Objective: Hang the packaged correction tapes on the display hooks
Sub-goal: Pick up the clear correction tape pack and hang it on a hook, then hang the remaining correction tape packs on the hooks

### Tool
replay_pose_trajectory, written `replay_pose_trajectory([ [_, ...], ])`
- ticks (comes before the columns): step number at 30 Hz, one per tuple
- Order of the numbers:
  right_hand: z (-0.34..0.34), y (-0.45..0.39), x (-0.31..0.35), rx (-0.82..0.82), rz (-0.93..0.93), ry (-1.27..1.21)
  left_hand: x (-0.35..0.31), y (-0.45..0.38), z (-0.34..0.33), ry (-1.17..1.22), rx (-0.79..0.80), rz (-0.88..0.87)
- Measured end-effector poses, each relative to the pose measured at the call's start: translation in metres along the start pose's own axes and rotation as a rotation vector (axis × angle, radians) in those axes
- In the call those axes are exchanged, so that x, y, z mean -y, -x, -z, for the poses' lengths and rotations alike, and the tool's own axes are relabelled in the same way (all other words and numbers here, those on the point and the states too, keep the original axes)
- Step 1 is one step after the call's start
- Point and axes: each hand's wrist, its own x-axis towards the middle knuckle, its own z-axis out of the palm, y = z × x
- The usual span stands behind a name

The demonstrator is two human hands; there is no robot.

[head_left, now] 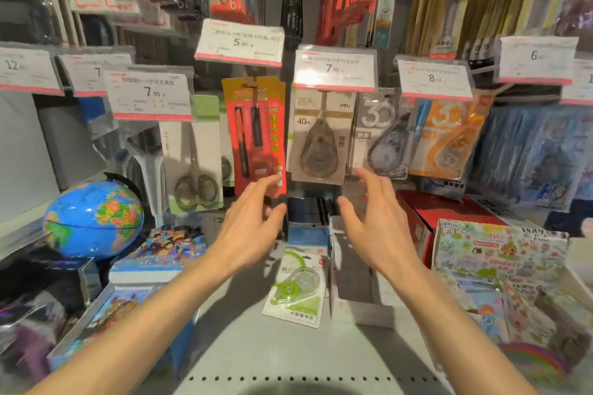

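A green packaged correction tape [296, 287] lies flat on the grey shelf [244, 349], below and between my two hands. Other correction tapes hang on display hooks: a beige "40m" pack [319, 138] under the 7.90 tag, a grey pack [385, 138] and an orange pack [449, 138] to its right. My left hand [253, 221] reaches forward with relaxed fingers, its fingertips at the bottom of a red pen pack [256, 135]. My right hand [372, 221] is raised just below the beige and grey packs, fingers spread, holding nothing.
Scissors packs [195, 163] hang left of the red pack. A globe [93, 218] stands at the left. An open white box [353, 272] sits right of the green tape, a red box [449, 212] and printed notebooks [497, 253] further right. Price tags [239, 42] jut out above.
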Motion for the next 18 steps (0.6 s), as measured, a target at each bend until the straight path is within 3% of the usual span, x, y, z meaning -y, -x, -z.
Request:
replay_pose_trajectory([
  [3, -0.018, 0.025, -0.021, 0.045, -0.006, 0.068, 0.037, 0.02, -0.017, -0.048, 0.119, 0.193],
  [7, -0.058, 0.038, -0.044, 0.396, 0.137, 0.296, 0.076, 0.039, -0.049, 0.009, 0.354, 0.445],
  [12, -0.087, 0.033, -0.044, 0.731, 0.251, 0.477, 0.098, 0.046, -0.073, 0.012, 0.436, 0.562],
  [18, -0.102, 0.032, -0.043, 0.825, 0.224, 0.507, 0.102, 0.044, -0.085, 0.054, 0.419, 0.573],
])
